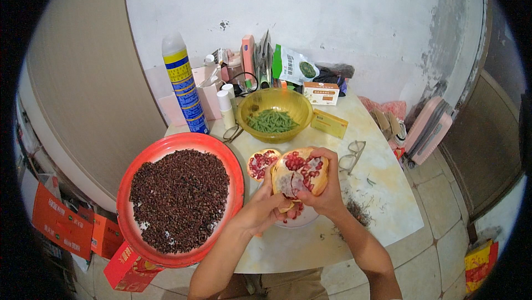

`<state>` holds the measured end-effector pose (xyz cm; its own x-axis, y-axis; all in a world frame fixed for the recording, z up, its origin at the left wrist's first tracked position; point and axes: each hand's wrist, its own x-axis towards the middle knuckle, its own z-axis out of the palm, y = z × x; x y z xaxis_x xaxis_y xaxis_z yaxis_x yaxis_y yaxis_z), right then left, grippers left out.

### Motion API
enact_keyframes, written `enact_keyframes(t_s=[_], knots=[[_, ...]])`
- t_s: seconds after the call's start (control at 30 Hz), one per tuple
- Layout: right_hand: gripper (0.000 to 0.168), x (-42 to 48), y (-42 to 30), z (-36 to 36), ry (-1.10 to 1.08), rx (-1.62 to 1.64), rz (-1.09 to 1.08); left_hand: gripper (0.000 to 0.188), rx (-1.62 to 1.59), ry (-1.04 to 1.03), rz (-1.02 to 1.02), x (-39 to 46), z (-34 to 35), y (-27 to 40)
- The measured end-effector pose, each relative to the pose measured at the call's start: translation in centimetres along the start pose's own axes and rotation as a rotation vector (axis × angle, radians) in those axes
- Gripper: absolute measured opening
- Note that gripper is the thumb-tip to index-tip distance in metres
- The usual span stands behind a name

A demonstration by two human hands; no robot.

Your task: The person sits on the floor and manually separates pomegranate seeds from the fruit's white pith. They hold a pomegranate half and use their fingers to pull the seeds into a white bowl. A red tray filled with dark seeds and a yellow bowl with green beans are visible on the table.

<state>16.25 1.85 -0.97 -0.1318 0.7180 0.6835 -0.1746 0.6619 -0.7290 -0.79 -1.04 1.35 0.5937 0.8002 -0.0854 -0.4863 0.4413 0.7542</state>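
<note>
An opened pomegranate half (pixel 300 172) is held up between my two hands, its red seeds and pale membranes facing me. My left hand (pixel 266 204) grips its lower left side, with a yellowish piece of peel by the fingers. Around the right side and top edge curls my right hand (pixel 324 183), its thumb on the lower cut face. Beneath the hands is a pale plate (pixel 305 219), partly hidden, with some loose red seeds on it. Another cut pomegranate piece (pixel 262 163) lies just behind my left hand.
Left stands a red-rimmed enamel tray (pixel 236 183) of dark dried bits, overhanging the table (pixel 390 200). Behind are a yellow bowl (pixel 274 137) of green beans, a spray can (pixel 185 88) and a yellow box (pixel 329 123). Eyeglasses (pixel 351 157) and plant scraps (pixel 359 212) lie right.
</note>
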Motion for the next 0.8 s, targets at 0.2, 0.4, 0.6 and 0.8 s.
enact_keyframes(t_s=[0.2,0.4,0.6,0.8], knots=[[0.071,0.1,-0.3,0.0,0.022,-0.051,0.015,0.082,0.151,0.024,0.007,-0.2,0.2,0.5],[0.07,0.3,-0.8,0.3,0.118,-0.014,0.036,0.068,0.472,0.073,0.183,-0.9,0.6,0.8],[0.07,0.1,0.0,0.4,0.182,-0.215,-0.086,0.039,0.881,0.301,0.423,-1.5,2.4,-0.2],[0.069,0.0,-0.4,0.1,0.145,-0.26,-0.062,0.034,1.144,0.382,0.5,-2.5,3.1,0.1]])
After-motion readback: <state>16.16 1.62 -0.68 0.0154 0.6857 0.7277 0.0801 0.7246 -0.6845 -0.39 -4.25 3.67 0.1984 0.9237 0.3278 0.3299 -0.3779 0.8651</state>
